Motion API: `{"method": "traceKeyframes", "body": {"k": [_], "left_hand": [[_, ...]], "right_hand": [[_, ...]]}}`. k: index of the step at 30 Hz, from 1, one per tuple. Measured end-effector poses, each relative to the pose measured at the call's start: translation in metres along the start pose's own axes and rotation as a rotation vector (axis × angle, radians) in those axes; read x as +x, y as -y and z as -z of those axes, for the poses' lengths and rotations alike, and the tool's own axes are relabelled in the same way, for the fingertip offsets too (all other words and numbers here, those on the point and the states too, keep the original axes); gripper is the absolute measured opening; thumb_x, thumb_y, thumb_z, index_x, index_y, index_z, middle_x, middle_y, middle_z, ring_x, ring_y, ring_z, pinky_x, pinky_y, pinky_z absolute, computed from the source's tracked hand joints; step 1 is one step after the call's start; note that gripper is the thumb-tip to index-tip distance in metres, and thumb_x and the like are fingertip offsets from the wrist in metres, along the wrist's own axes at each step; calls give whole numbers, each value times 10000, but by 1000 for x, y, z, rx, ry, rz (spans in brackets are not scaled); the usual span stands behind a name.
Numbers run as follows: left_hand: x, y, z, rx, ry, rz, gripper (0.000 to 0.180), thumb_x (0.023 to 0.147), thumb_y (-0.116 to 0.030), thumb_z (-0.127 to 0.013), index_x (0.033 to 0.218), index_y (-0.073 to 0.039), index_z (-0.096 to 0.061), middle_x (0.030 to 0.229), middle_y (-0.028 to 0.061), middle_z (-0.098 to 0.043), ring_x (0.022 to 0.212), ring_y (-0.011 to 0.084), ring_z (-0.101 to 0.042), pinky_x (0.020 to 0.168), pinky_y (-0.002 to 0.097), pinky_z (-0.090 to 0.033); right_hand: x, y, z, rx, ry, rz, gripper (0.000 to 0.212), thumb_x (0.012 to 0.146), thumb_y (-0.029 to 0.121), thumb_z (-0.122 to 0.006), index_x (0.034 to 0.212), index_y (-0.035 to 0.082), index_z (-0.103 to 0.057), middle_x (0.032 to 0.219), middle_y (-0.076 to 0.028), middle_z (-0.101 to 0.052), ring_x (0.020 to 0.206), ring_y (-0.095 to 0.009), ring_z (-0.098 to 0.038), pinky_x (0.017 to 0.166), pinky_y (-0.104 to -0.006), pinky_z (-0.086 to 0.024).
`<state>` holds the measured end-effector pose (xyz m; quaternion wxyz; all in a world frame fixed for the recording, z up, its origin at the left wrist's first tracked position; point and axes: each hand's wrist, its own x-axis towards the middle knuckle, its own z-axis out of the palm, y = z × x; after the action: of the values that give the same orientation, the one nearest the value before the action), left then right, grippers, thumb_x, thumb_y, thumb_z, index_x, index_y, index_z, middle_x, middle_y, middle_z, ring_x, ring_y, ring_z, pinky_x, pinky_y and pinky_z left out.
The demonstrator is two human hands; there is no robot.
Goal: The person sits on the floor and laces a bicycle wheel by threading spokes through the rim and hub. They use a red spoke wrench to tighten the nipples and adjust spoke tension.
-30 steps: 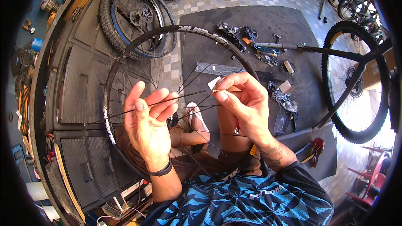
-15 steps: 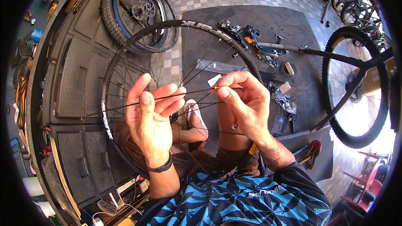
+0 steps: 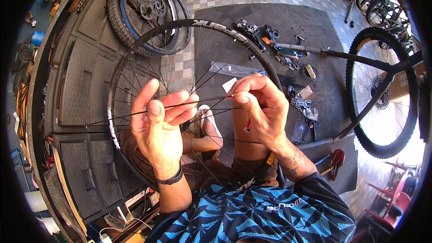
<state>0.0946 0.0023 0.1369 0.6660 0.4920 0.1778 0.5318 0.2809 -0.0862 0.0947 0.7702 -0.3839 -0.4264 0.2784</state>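
A thin black spoke (image 3: 207, 101) runs nearly level across both my hands, above a bare bicycle wheel rim (image 3: 145, 39). My left hand (image 3: 158, 137), palm up with a dark wristband, holds it between thumb and fingers, the index finger raised. With thumb and index finger my right hand (image 3: 265, 114) pinches the spoke's right end, where a small silvery tip shows. Below the right palm, a small red and silver piece (image 3: 248, 128) is visible; how it is held cannot be made out. The laced wheel lies around my legs, its spokes passing under my hands.
Black drawers (image 3: 85, 171) line the left side. Tyred wheels (image 3: 118, 13) lean at the back left. On the dark mat (image 3: 288, 22) lie bike parts and a clear plastic strip (image 3: 225, 68). A bike frame (image 3: 360, 63) with a wheel and a red saddle (image 3: 338, 158) are at right.
Both hands have shifted slightly left with the spoke. My right fingertips have changed position a little at the spoke's end, so its tip shows more.
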Motion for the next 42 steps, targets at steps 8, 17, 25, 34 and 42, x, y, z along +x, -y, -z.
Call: {"method": "traceKeyframes", "body": {"k": [8,17,25,34,42], "left_hand": [[7,-12,5,109,206,11,485,1099,-199,-566,1521,4,-442,1126,356,-717,1008,456,-756,820,465,-680],[12,-12,5,175,218,-6,466,1103,-184,-554,1514,2,-436,1114,343,-725,1001,448,-760,819,457,-678],[2,-16,15,196,212,5,536,1095,-213,-578,1528,19,-365,1047,302,-735,915,425,-774,707,423,-689],[-23,-14,16,-248,448,711,447,1006,-142,-727,1265,86,-443,759,208,-711,610,298,-706,467,405,-625],[-32,4,19,-303,673,962,307,940,54,-730,1167,148,-546,832,341,-697,838,527,-741,672,637,-643]], "right_hand": [[4,14,10,-436,152,-24,324,1106,179,-569,821,24,-561,772,-13,-577,703,-88,-541,625,-222,-426],[1,13,3,-86,92,-160,248,1105,204,-581,940,20,-598,833,10,-618,709,-70,-557,615,-277,-463],[-11,29,12,44,277,-621,494,1101,374,-553,751,35,-629,639,3,-585,573,-87,-519,560,-330,-429],[-29,-118,244,-721,-548,-423,414,1032,439,-656,964,38,-731,758,-25,-700,665,-99,-598,562,-273,-424],[-191,-312,360,-1330,-334,-762,188,913,205,-727,1088,141,-703,1049,-130,-688,967,-401,-710,817,-519,-569]]}}
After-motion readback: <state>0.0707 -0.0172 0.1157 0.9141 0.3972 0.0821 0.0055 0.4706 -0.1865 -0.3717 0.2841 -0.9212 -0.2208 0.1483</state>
